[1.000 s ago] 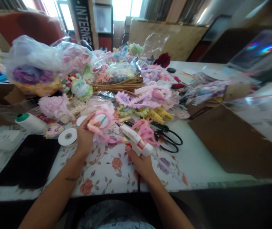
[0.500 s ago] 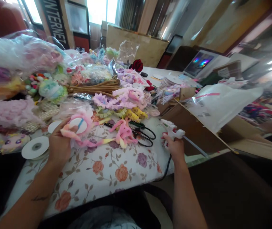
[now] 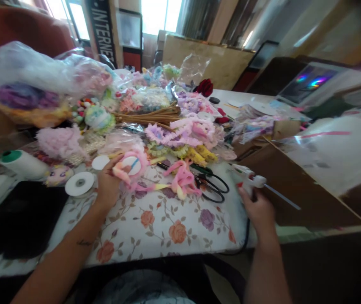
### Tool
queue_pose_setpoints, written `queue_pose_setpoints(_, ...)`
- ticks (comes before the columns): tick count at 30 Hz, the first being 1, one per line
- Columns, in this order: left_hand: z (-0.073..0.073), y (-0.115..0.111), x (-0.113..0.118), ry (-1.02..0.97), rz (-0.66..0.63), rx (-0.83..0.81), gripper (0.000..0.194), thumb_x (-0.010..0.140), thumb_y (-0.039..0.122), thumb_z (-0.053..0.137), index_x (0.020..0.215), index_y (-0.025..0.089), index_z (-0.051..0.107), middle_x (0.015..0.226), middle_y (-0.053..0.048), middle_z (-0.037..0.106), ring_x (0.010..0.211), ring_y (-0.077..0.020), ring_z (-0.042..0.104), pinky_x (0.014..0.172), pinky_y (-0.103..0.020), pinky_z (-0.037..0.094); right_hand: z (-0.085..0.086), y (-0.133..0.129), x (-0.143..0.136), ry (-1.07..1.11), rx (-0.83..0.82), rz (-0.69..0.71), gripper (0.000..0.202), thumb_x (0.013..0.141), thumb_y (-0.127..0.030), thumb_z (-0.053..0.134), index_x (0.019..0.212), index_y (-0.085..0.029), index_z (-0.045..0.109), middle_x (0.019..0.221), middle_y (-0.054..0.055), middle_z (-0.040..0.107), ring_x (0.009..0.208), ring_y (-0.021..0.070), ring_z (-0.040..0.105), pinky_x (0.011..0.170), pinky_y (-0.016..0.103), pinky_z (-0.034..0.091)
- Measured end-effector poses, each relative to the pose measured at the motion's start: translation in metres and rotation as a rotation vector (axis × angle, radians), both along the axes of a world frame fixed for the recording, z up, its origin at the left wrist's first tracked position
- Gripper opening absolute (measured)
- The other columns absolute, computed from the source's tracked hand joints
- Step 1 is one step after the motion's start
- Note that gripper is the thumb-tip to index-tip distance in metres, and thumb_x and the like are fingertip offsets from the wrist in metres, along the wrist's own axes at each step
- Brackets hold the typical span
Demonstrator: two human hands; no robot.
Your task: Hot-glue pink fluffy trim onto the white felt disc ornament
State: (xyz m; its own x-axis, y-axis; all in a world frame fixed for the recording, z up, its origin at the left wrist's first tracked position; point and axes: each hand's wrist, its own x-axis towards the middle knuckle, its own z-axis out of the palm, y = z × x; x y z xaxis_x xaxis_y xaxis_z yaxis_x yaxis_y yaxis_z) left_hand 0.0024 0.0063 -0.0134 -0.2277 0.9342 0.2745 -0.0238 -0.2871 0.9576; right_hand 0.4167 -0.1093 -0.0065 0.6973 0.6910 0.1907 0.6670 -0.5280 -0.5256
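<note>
My left hand (image 3: 110,181) is closed on a white round disc (image 3: 132,165) edged with pink fuzzy trim (image 3: 143,161). A blue line crosses the disc. From it the pink and yellow trim runs right to a loose bundle (image 3: 182,179) on the cloth. At the table's right side my right hand (image 3: 259,207) grips a white glue gun (image 3: 247,176) by its handle; a clear glue stick (image 3: 283,197) juts out of the back. Between the hands lie black-handled scissors (image 3: 214,188). A white ribbon spool (image 3: 79,184) and a small white disc (image 3: 100,162) sit beside my left hand.
A pile of pastel trims, pompoms and plastic bags (image 3: 53,71) covers the table's far side. Brown stems (image 3: 149,117) lie in it. A thread cone (image 3: 23,164) and a black flat object (image 3: 25,217) are left; a cardboard box (image 3: 282,181) stands right. Floral cloth (image 3: 161,242) covers the front.
The view has turned left, so everything sits farther right in the picture. My right hand appears slightly lower on the glue gun. My left hand keeps hold of the disc.
</note>
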Motion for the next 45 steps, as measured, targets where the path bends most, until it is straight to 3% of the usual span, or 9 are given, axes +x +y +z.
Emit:
queue_pose_setpoints(3,0.007,-0.004,0.002,0.047,0.010,-0.004,0.048,0.070,0.030,0.078,0.116,0.017,0.069,0.112,-0.010,0.071,0.102,-0.0230,0.067,0.083,-0.030,0.058,0.003,-0.022,-0.025,-0.259,0.103,-0.140,0.059,0.082,-0.053,0.046,0.107,-0.005,0.070,0.095,0.025,0.070,0.094,0.0425,0.065,0.086,0.055,0.047)
queue_pose_setpoints(6,0.013,-0.010,0.005,0.099,0.001,0.034,0.051,0.070,0.031,0.078,0.118,0.018,0.066,0.117,-0.011,0.069,0.104,-0.0237,0.067,0.087,-0.032,0.056,0.007,-0.027,-0.062,-0.327,0.346,-0.070,0.047,0.089,-0.044,0.045,0.101,-0.008,0.072,0.096,0.023,0.072,0.093,0.0367,0.067,0.088,0.050,0.049)
queue_pose_setpoints(9,0.014,-0.015,0.008,0.162,-0.032,0.079,0.058,0.072,0.032,0.077,0.125,0.020,0.059,0.119,-0.011,0.068,0.104,-0.0232,0.067,0.087,-0.032,0.055,0.014,-0.008,-0.108,-0.007,0.481,0.168,0.036,0.089,-0.045,0.052,0.095,-0.015,0.072,0.092,0.015,0.073,0.085,0.0284,0.068,0.085,0.044,0.052)
queue_pose_setpoints(11,0.014,-0.017,0.009,0.221,-0.037,0.123,0.059,0.072,0.033,0.077,0.126,0.021,0.057,0.123,-0.012,0.066,0.110,-0.0236,0.065,0.092,-0.033,0.054,0.019,0.014,-0.138,0.254,0.437,0.390,0.032,0.085,-0.046,0.061,0.099,-0.018,0.070,0.096,0.011,0.073,0.086,0.0251,0.068,0.085,0.041,0.053)
queue_pose_setpoints(14,0.014,-0.020,0.010,0.239,-0.073,0.129,0.059,0.071,0.034,0.079,0.125,0.021,0.057,0.125,-0.011,0.064,0.111,-0.0238,0.064,0.094,-0.033,0.052,0.024,0.052,-0.173,0.676,0.347,0.745,0.054,0.076,-0.044,0.073,0.122,-0.022,0.058,0.113,0.010,0.067,0.099,0.0231,0.066,0.088,0.039,0.053)
queue_pose_setpoints(18,0.018,-0.025,0.012,0.162,-0.180,0.077,0.062,0.069,0.032,0.081,0.125,0.022,0.055,0.124,-0.010,0.064,0.108,-0.0231,0.064,0.091,-0.033,0.053,0.024,0.091,-0.200,0.948,0.243,0.953,0.094,0.055,-0.034,0.090,0.137,-0.027,0.042,0.127,0.011,0.057,0.121,0.0262,0.056,0.101,0.041,0.047)
queue_pose_setpoints(26,0.017,-0.030,0.014,0.129,-0.357,0.037,0.066,0.073,0.028,0.079,0.132,0.024,0.049,0.117,-0.009,0.066,0.103,-0.0215,0.065,0.088,-0.032,0.053,0.021,0.088,-0.218,1.443,0.155,0.918,0.065,0.059,-0.024,0.087,0.115,-0.027,0.054,0.100,0.001,0.066,0.086,0.0181,0.066,0.072,0.028,0.054)
queue_pose_setpoints(36,0.015,-0.026,0.007,0.509,-0.456,0.251,0.062,0.082,0.026,0.072,0.139,0.030,0.047,0.135,-0.009,0.056,0.122,-0.0247,0.055,0.103,-0.037,0.045,0.019,0.084,-0.206,1.374,0.063,0.947,0.064,0.063,-0.021,0.085,0.120,-0.027,0.056,0.096,-0.001,0.064,0.076,0.0125,0.062,0.061,0.022,0.050)
queue_pose_setpoints(45,0.021,-0.025,0.008,0.536,-0.484,0.346,0.042,0.086,0.027,0.067,0.128,0.027,0.058,0.118,-0.011,0.059,0.111,-0.0228,0.058,0.093,-0.038,0.051,0.018,0.084,-0.206,1.307,0.079,0.934,0.064,0.063,-0.020,0.085,0.120,-0.029,0.058,0.100,0.000,0.061,0.075,0.0115,0.058,0.057,0.021,0.047)
